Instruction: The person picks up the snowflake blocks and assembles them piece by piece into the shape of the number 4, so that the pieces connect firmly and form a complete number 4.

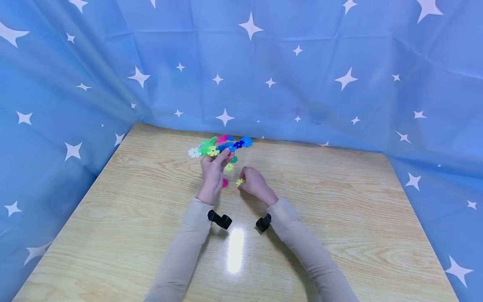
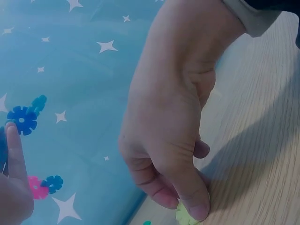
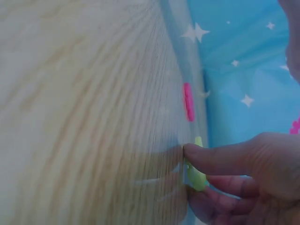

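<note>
My left hand holds up a cluster of joined plastic snowflake discs in white, green, yellow, pink and blue. The fingers behind the cluster are partly hidden. To its right and lower, at the tabletop, my right hand pinches a single yellow snowflake disc between thumb and fingers. The right wrist view shows that yellow disc standing on edge against the wood. A pink disc lies between the hands, partly covered by the left one.
Another yellow disc and a green disc show just below the cluster. The wooden table reaches back to a blue curtain with white stars. Black wrist cameras stick out from both sleeves.
</note>
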A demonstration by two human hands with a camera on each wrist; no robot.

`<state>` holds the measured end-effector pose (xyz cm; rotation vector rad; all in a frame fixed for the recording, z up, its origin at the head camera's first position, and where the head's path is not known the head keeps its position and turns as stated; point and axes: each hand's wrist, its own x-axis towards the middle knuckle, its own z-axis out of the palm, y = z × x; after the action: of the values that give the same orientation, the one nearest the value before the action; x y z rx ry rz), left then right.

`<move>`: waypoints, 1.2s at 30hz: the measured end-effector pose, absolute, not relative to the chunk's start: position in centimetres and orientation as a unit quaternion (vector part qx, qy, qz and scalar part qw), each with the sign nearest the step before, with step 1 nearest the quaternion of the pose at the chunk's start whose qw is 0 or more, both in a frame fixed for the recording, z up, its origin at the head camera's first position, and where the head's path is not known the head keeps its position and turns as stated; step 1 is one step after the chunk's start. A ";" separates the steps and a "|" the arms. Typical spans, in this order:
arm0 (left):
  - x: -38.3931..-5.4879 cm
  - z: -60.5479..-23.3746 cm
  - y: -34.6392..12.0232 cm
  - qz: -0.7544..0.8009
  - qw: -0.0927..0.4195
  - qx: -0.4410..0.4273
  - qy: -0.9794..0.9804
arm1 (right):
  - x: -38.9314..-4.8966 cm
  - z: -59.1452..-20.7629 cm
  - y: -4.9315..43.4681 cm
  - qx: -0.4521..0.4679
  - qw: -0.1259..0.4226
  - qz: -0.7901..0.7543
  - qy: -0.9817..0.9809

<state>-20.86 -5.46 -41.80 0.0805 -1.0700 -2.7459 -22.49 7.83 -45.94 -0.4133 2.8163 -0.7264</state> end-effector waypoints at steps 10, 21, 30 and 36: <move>-20.7 -41.8 -5.2 -0.927 0.088 0.023 -0.364 | -21.9 -45.9 9.0 -0.161 0.061 -0.342 0.924; -20.7 -42.0 -4.5 -0.915 0.125 0.019 -0.382 | -19.8 -42.0 8.8 -0.102 -0.104 -0.594 0.791; -20.7 -42.2 -4.3 -0.888 0.144 0.015 -0.437 | -17.3 -39.0 7.1 -0.128 -0.208 -0.655 0.715; -20.7 -42.3 -4.1 -0.881 0.161 0.005 -0.445 | -16.9 -38.7 6.4 -0.159 -0.265 -0.618 0.723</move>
<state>-20.68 -4.14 -42.30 0.0154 -1.2712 -2.5144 -16.87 6.36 -38.69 -0.6061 2.7573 -2.3569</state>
